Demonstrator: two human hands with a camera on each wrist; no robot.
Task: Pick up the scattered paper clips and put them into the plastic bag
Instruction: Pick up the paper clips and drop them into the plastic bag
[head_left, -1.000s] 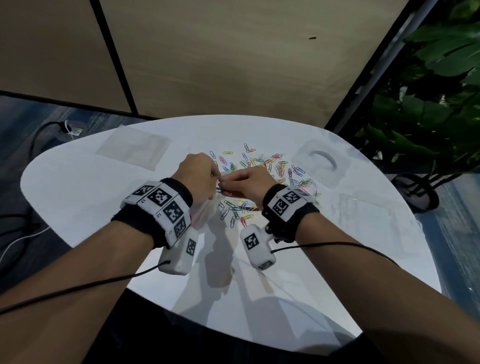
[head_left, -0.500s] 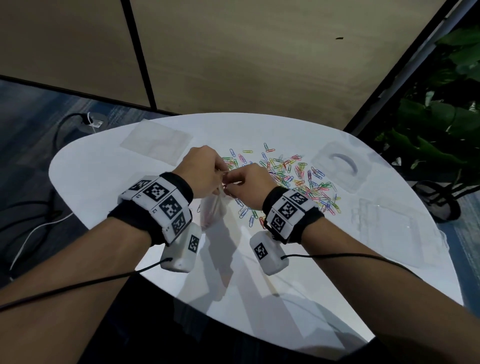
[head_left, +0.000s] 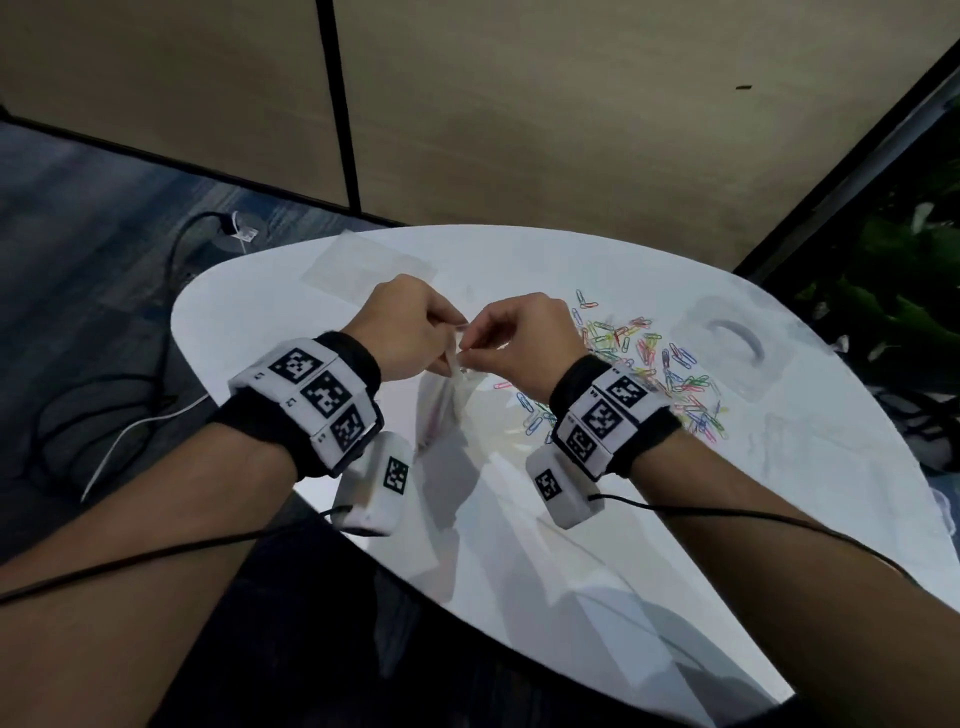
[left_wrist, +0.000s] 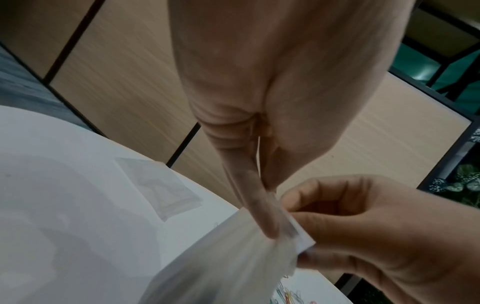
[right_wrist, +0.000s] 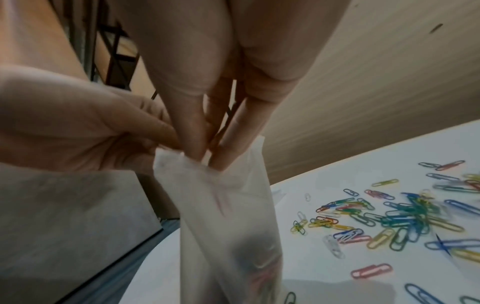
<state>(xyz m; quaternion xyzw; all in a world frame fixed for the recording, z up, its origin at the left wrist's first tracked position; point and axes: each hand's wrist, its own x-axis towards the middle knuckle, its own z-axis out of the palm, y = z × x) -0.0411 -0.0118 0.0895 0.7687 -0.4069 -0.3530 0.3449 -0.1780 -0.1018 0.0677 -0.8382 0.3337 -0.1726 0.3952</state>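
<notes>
Both hands, left (head_left: 410, 327) and right (head_left: 524, 332), pinched the frosted, limp plastic bag (right_wrist: 228, 216) at its mouth; glossy coloured wire paper clips (head_left: 660, 374) lay right of it on the smooth white worktop (head_left: 675, 545).

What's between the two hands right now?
The top edge of the plastic bag, pinched by left hand and right hand; clearest in the right wrist view.
</notes>
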